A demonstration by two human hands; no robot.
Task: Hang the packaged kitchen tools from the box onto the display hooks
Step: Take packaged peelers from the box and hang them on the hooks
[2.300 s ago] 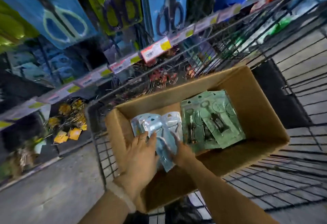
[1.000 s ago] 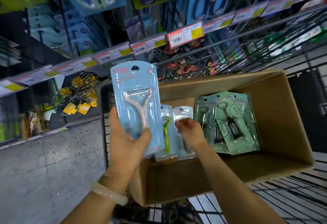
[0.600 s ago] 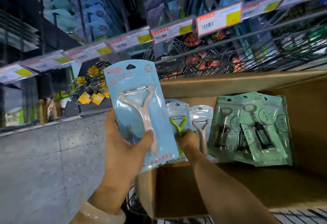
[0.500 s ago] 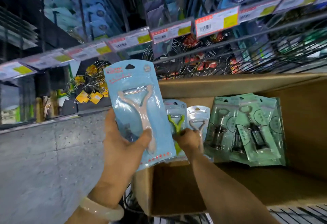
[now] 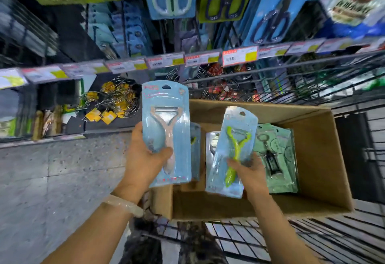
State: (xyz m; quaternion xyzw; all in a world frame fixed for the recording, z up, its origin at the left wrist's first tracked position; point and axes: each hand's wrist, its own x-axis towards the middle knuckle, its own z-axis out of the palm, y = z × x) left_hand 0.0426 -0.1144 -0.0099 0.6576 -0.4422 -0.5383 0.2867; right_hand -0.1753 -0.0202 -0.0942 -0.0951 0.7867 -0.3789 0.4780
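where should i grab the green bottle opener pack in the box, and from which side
Take the green bottle opener pack by its top edge near the hang hole, coming from above. It lies flat, face up, on a stack against the cardboard box wall, so the upper card edge is the freest part; the right hand, holding the green peeler pack, covers its lower left.

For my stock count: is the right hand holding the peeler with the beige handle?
No, the right hand holds the green-handled peeler pack.

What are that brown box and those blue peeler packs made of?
The box looks like plain matte cardboard, brown with folded flaps. The pack in the left hand and the one in the right hand seem to be blue printed card under glossy clear plastic, judging by the glare.
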